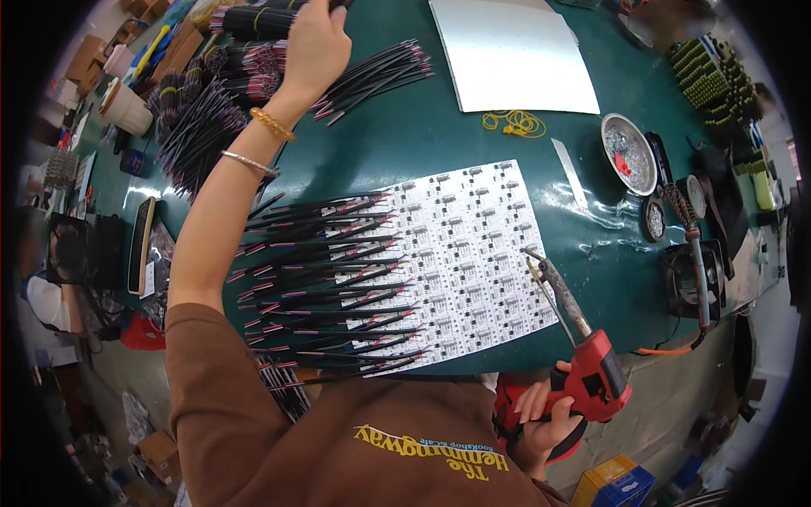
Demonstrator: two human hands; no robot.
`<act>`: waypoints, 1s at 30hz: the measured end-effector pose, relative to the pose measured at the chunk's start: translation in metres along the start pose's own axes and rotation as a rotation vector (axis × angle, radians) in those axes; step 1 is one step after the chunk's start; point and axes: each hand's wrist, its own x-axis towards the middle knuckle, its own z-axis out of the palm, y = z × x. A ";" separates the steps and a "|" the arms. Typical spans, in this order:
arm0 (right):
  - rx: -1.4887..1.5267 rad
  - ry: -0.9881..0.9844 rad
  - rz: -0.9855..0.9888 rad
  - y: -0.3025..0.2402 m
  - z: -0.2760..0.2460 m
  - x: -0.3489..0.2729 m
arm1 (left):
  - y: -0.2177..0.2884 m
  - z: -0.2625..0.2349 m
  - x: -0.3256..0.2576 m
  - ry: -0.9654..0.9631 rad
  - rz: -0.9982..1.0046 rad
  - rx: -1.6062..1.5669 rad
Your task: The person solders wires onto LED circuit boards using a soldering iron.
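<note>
A dark green bench [473,144] fills the view, glossy under overhead light; cardboard boxes [156,448] sit on the floor below its near edge.

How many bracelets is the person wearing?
2, both on the left forearm: a gold beaded bracelet nearest the left hand, and a thin silver bangle a little farther down. None shows by the right hand.
</note>
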 end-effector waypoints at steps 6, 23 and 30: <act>-0.014 -0.004 -0.031 -0.001 0.001 0.003 | 0.035 -0.028 -0.026 -0.040 -0.447 -0.488; -0.536 -0.131 -0.225 -0.033 0.001 0.030 | 0.075 -0.079 -0.050 -0.308 -0.141 -0.286; -0.489 -0.243 0.276 -0.084 0.047 0.067 | 0.109 -0.114 -0.065 -0.771 -0.494 -0.534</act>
